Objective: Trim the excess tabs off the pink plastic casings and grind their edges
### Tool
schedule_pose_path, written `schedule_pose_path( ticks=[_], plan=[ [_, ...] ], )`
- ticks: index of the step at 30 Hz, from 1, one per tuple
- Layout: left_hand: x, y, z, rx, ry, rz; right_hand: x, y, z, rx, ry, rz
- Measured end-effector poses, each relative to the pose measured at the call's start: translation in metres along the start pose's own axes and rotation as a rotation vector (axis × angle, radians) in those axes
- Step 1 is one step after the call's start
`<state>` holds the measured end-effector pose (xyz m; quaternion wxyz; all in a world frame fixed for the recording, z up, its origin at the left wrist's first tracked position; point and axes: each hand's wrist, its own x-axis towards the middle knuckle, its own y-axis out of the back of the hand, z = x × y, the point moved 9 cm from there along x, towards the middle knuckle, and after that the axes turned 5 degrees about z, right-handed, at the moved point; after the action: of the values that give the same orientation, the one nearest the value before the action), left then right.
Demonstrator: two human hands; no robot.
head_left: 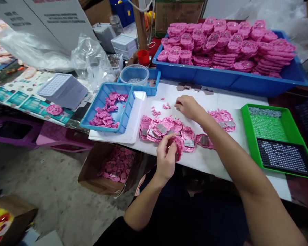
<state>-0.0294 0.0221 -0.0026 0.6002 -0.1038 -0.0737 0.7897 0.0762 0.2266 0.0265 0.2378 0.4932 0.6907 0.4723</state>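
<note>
Closest to you, your right forearm runs up from the lower right corner to your right hand (189, 107), which rests palm down on the white tabletop (220, 99) with its fingers curled; you cannot tell whether they pinch anything. Along the far edge stands the large blue tray (220, 80), heaped with stacks of pink discs (228, 44). At your right sits the green tray (246, 116), carrying sheets of tiny silver parts. At your left, the smaller blue tray (97, 102) overhangs the tabletop's corner with loose pink scraps inside. Below it on the floor, a cardboard box (92, 174) holds more pink pieces. Between your hands lies a row of pink housings (159, 128). Your left hand (166, 158) is closed around one pink housing (179, 147), lifted just above the near edge. The small pink bits (166, 106) lie just beside your right fingertips.
</note>
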Motion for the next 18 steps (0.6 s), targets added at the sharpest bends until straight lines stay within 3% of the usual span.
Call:
schedule_pose_path(
  ticks=[3,6,10,15,18],
  plan=[
    [0.0,-0.002,0.003,0.133,-0.068,-0.041,-0.041,0.033,-0.007,0.318,-0.079,0.003],
    [-0.001,-0.01,0.009,0.253,-0.174,-0.105,-0.091,0.049,-0.035,0.519,-0.03,-0.235],
    [-0.007,-0.021,0.022,0.38,-0.308,-0.123,-0.135,0.065,-0.053,0.421,0.079,-0.375],
    [-0.018,-0.034,0.031,0.475,-0.379,-0.148,-0.146,0.074,-0.054,0.292,0.15,-0.287],
    [-0.023,-0.04,0.033,0.521,-0.397,-0.167,-0.149,0.07,-0.06,0.199,0.183,-0.306]
  ],
)
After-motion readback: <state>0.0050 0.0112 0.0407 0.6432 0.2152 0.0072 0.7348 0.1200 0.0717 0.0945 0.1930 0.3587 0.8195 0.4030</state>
